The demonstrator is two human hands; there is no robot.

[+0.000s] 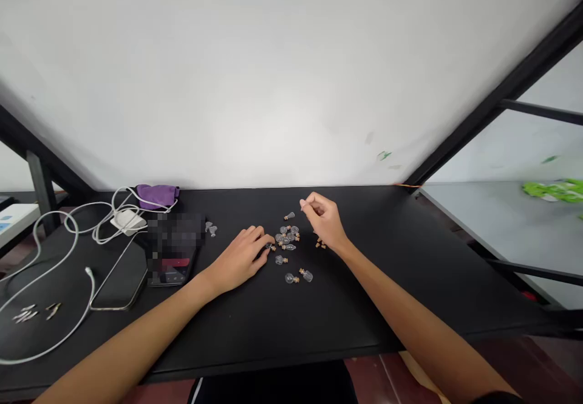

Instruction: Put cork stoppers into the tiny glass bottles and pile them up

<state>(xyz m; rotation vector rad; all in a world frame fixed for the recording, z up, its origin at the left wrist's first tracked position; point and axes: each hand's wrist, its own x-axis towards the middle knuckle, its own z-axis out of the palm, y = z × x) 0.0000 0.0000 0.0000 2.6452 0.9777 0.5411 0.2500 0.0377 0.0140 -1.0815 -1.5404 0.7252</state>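
Several tiny clear glass bottles with cork stoppers (pixel 288 238) lie scattered on the black table (pixel 410 258). My left hand (pixel 243 257) rests palm down just left of the pile, its fingertips pinched on one small bottle (pixel 272 246). My right hand (pixel 324 219) hovers above the right side of the pile, fingers curled in a pinch around something too small to name. A few loose corks (pixel 320 244) lie under the right wrist. Two bottles (pixel 298 276) sit apart, nearer to me.
At the left are a phone (pixel 121 276), a blurred dark object (pixel 175 249), a white charger with looping cables (pixel 127 220), a purple cloth (pixel 157 194) and small metal pieces (pixel 36 313). A white wall rises behind the table. A grey surface (pixel 492 228) lies at the right.
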